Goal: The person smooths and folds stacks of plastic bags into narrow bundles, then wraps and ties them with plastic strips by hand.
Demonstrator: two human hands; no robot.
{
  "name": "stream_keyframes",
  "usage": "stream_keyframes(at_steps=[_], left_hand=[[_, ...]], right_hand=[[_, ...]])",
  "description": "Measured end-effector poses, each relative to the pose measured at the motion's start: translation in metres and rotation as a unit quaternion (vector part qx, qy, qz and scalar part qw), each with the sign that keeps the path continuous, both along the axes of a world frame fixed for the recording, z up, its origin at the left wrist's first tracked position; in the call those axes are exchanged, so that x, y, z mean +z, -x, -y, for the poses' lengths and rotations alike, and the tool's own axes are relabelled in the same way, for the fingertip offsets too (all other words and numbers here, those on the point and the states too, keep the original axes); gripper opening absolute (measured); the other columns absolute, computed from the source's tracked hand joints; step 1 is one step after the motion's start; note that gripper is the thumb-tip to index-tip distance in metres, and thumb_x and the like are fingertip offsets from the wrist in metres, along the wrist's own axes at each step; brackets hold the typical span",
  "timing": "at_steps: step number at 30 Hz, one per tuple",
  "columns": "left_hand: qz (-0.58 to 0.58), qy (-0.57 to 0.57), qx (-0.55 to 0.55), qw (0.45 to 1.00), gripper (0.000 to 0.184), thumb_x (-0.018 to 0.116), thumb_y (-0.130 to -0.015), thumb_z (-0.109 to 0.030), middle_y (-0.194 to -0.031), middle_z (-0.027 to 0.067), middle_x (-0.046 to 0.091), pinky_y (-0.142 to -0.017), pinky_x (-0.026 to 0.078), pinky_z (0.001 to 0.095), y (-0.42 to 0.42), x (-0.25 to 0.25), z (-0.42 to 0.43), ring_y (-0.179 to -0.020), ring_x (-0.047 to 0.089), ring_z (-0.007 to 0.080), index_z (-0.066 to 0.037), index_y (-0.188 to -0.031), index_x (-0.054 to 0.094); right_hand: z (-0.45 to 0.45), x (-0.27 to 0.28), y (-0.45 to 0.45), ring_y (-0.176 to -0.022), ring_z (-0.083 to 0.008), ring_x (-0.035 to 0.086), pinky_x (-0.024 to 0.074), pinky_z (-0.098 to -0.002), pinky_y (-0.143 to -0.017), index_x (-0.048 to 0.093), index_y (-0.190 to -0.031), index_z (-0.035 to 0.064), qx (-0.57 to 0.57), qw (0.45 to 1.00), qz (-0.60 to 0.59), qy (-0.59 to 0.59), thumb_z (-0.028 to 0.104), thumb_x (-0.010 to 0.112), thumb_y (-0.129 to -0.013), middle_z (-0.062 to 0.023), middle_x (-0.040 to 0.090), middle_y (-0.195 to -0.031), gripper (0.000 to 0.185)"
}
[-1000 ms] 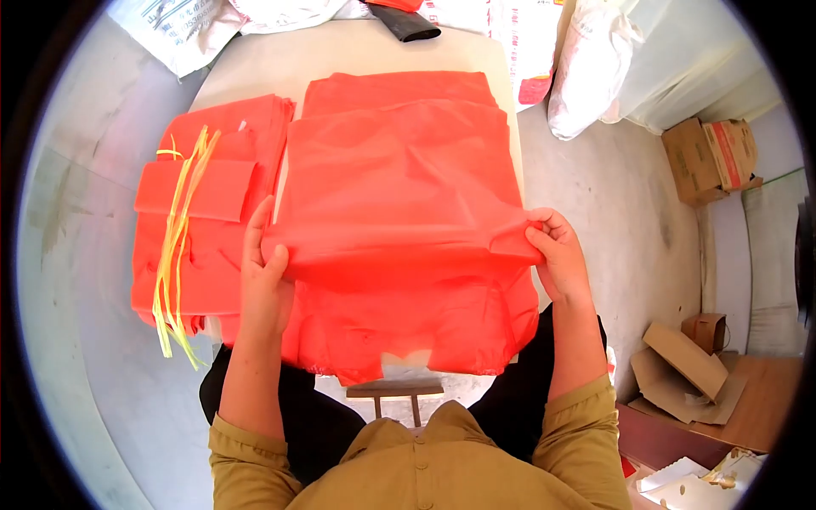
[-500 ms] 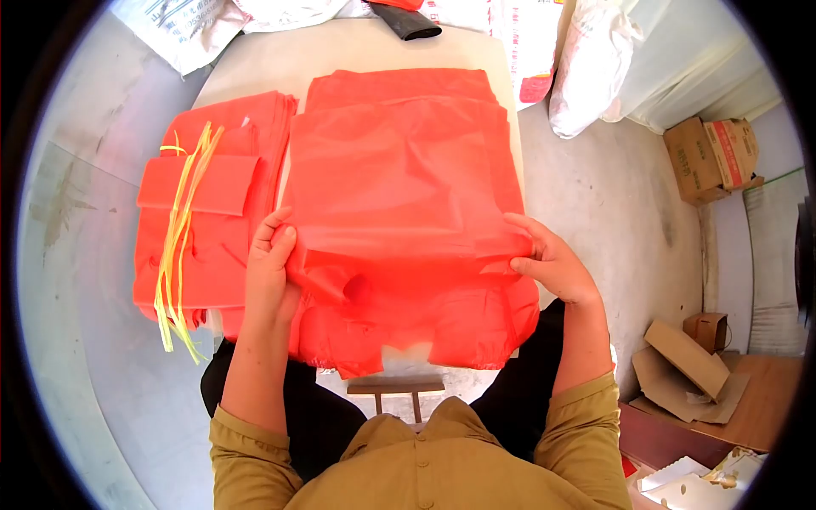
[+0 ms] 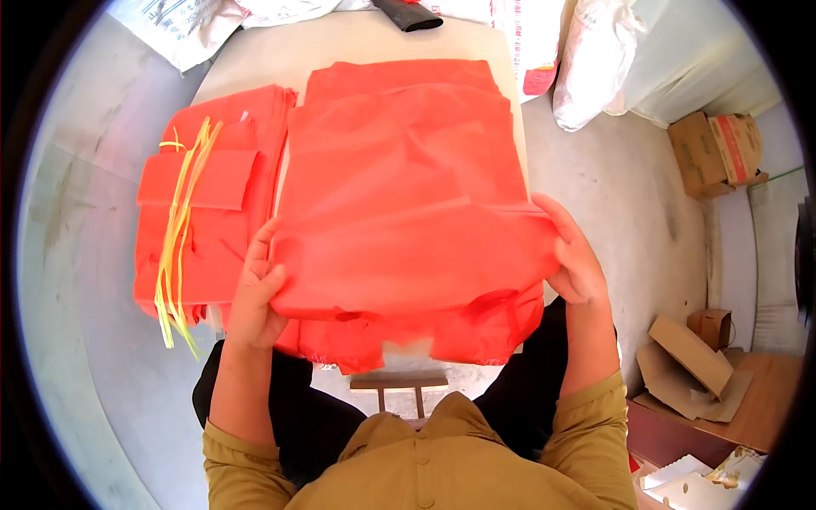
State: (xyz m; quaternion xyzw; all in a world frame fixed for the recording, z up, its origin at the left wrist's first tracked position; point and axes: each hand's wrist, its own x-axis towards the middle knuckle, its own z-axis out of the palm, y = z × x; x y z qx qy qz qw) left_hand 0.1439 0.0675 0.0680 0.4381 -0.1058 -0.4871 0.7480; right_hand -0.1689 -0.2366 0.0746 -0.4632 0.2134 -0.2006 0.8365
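Observation:
A stack of red plastic bags [image 3: 408, 153] lies on the table before me. The near part of the top bag is raised and bulges between my hands. At its left edge, my left hand [image 3: 258, 293] grips the red film between thumb and fingers. My right hand [image 3: 580, 259] holds the right edge, its fingers partly behind the film and the thumb turned inward. Loose, crumpled bag ends [image 3: 476, 340] hang over the table's near edge. To the left sits a second red stack [image 3: 225, 234] with a folded red piece and yellow strips [image 3: 180, 229] across it.
White printed sacks [image 3: 183, 25] and a black tube-like item [image 3: 408, 15] are at the table's [image 3: 263, 53] far end. A white bundle [image 3: 595, 64] stands at right. Cardboard boxes [image 3: 699, 157] lie beyond, and an opened carton [image 3: 684, 374] rests on a brown surface.
Both hands have moved apart, spreading the near part of the top bag wider. The curled flap near my left hand is now stretched flatter. My right hand has shifted outward.

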Motion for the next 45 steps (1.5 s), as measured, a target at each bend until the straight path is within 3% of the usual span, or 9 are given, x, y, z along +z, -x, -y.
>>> stream_keyframes(at_steps=[3,6,15,21,24,33,36,43,45], left_hand=[[-0.026,0.075,0.027,0.997,0.090,0.074,-0.090,-0.011,-0.167,0.0143,0.033,-0.119,0.043,0.0427,0.012,0.009,-0.001,-0.151,0.041,0.0289,-0.007,-0.166,0.025],[0.188,-0.010,-0.017,0.982,0.086,0.065,-0.094,-0.003,-0.168,0.0145,0.031,-0.117,0.046,0.0422,0.022,0.006,-0.014,-0.152,0.040,0.0284,-0.012,-0.168,0.022],[0.048,-0.184,-0.036,0.981,0.087,0.057,-0.091,0.014,-0.153,0.0158,0.045,-0.107,0.051,0.0367,0.037,0.004,-0.048,-0.129,0.058,0.0224,-0.017,-0.167,0.025],[0.162,-0.198,-0.070,0.964,0.065,0.060,-0.091,0.013,-0.139,0.0122,0.060,-0.103,0.051,0.0310,0.051,-0.048,-0.074,-0.123,0.061,0.0182,0.000,-0.153,0.047],[0.150,-0.254,-0.047,0.954,0.054,0.062,-0.091,0.010,-0.134,0.0101,0.063,-0.104,0.050,0.0303,0.050,-0.044,-0.066,-0.123,0.061,0.0174,0.006,-0.145,0.055],[0.333,-0.234,-0.032,0.913,0.074,0.065,-0.093,0.006,-0.148,0.0155,0.053,-0.105,0.050,0.0325,0.066,-0.036,-0.076,-0.125,0.061,0.0196,-0.007,-0.161,0.038],[0.223,-0.203,-0.050,0.952,0.078,0.065,-0.092,0.007,-0.146,0.0155,0.055,-0.104,0.050,0.0328,0.086,-0.030,-0.095,-0.125,0.061,0.0197,-0.006,-0.163,0.034],[0.315,-0.239,-0.040,0.917,0.079,0.066,-0.091,0.007,-0.124,0.0124,0.068,-0.098,0.052,0.0286,0.108,-0.049,-0.125,-0.114,0.067,0.0172,-0.003,-0.162,0.033],[0.319,-0.246,-0.031,0.915,0.080,0.065,-0.091,0.008,-0.117,0.0113,0.070,-0.095,0.054,0.0301,0.109,-0.048,-0.130,-0.107,0.069,0.0175,-0.006,-0.163,0.033]], right_hand=[[-0.008,0.000,0.007,-0.142,-0.0216,0.050,0.0430,-0.0384,-0.116,0.038,-0.161,0.0025,0.043,0.998,0.015,0.054,0.009,0.068,-0.098,-0.0100,0.047,-0.158,0.070],[-0.014,0.000,0.019,-0.143,-0.0221,0.049,0.0419,-0.0387,-0.117,0.037,-0.161,0.0031,0.046,0.996,-0.062,0.042,0.005,0.067,-0.097,-0.0093,0.044,-0.161,0.071],[-0.042,-0.007,0.051,-0.132,-0.0199,0.058,0.0506,-0.0355,-0.107,0.045,-0.156,0.0031,0.019,0.989,-0.143,-0.044,0.000,0.062,-0.097,-0.0088,0.053,-0.153,0.061],[-0.080,-0.052,0.089,-0.117,-0.0161,0.063,0.0523,-0.0323,-0.098,0.055,-0.146,-0.0030,0.082,0.962,-0.244,0.091,0.002,0.065,-0.096,-0.0082,0.065,-0.135,0.052],[-0.088,-0.038,0.082,-0.125,-0.0177,0.061,0.0491,-0.0341,-0.109,0.053,-0.148,-0.0035,0.038,0.968,-0.246,0.029,-0.003,0.063,-0.097,-0.0097,0.063,-0.139,0.052],[-0.113,-0.042,0.098,-0.138,-0.0214,0.052,0.0432,-0.0360,-0.114,0.033,-0.162,0.0009,0.049,0.960,-0.219,0.166,0.000,0.066,-0.095,-0.0147,0.050,-0.154,0.075],[-0.128,-0.049,0.110,-0.139,-0.0207,0.052,0.0418,-0.0350,-0.116,0.030,-0.164,0.0006,0.048,0.959,-0.242,0.141,-0.005,0.066,-0.093,-0.0149,0.050,-0.155,0.080],[-0.157,-0.076,0.136,-0.125,-0.0176,0.062,0.0490,-0.0328,-0.106,0.031,-0.162,-0.0004,0.021,0.928,-0.267,0.258,-0.002,0.067,-0.092,-0.0136,0.061,-0.142,0.078],[-0.163,-0.062,0.141,-0.124,-0.0179,0.062,0.0495,-0.0326,-0.104,0.039,-0.159,0.0025,-0.001,0.948,-0.276,0.158,0.001,0.066,-0.093,-0.0142,0.064,-0.139,0.071]])
